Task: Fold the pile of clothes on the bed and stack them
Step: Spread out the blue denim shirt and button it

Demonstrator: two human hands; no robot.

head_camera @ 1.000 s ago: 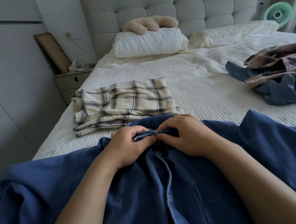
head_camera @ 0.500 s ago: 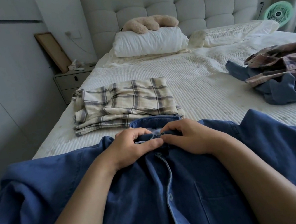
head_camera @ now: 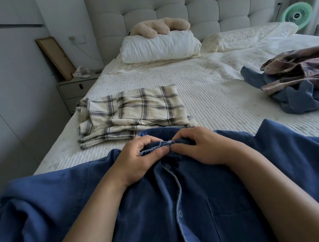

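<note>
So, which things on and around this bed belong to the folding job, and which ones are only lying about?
Part of the job:
- dark blue denim button shirt, collar pinched by left hand and right hand
- folded cream plaid cloth
- unfolded heap of pinkish plaid and blue clothes

Just lying about:
- beige plush toy
- white pillow
- green round fan
- wooden frame

left hand (head_camera: 138, 162): bare, no rings or watch | right hand (head_camera: 204, 147): bare | forearms: bare, no sleeves in view
</note>
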